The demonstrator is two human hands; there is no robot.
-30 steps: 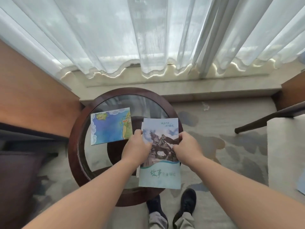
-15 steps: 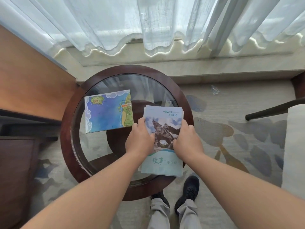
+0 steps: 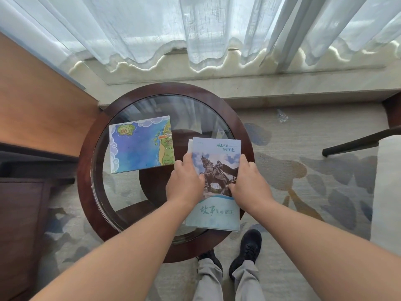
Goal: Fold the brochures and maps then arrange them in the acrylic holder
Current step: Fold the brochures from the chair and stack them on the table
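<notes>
A folded brochure (image 3: 216, 170) with a horse-and-rider statue on its cover lies on the right side of the round glass table (image 3: 86, 170). My left hand (image 3: 184, 181) grips its left edge and my right hand (image 3: 249, 183) grips its right edge, thumbs on the cover. A folded blue map (image 3: 141, 144) lies flat on the glass to the left, apart from both hands. No acrylic holder is in view.
The table has a dark wooden rim. A wooden desk panel (image 3: 39, 109) stands at the left, a chair arm (image 3: 358, 142) at the right. Sheer curtains (image 3: 195, 29) hang behind. My shoes (image 3: 247, 250) stand on patterned carpet under the near rim.
The brochure has come down from a raised hold onto the glass, both hands still on its edges. The camera has tilted further down. The map has not moved.
</notes>
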